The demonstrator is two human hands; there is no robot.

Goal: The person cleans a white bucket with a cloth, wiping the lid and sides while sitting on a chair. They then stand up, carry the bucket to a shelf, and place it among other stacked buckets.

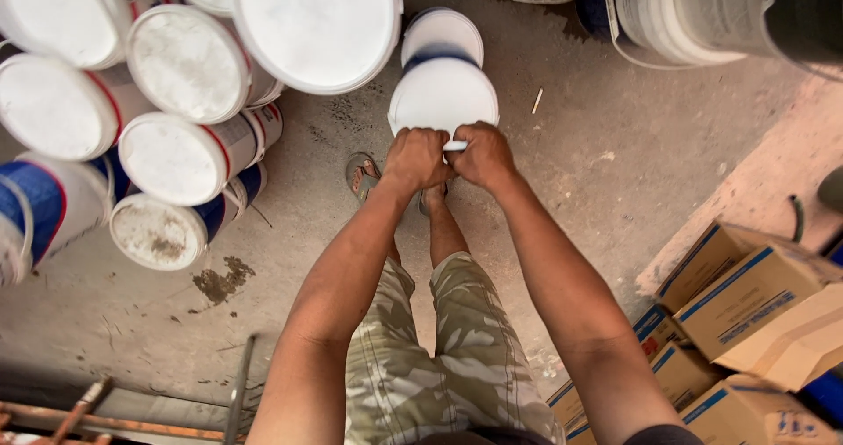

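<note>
A white lidded plastic bucket (443, 92) hangs below me over the concrete floor. Both my hands are closed side by side on its white handle (455, 145): my left hand (416, 158) on the left part, my right hand (482, 154) on the right part. A second, smaller white bucket with a blue band (441, 36) stands just behind it. My legs in camouflage shorts and a sandalled foot (361, 174) show beneath the hands.
Several white buckets with red or blue bands (180, 137) are stacked at the left and top. More buckets (685, 10) stand at the top right. Cardboard boxes with blue stripes (746, 322) pile at the lower right. Rusty metal bars (97, 419) lie at the lower left.
</note>
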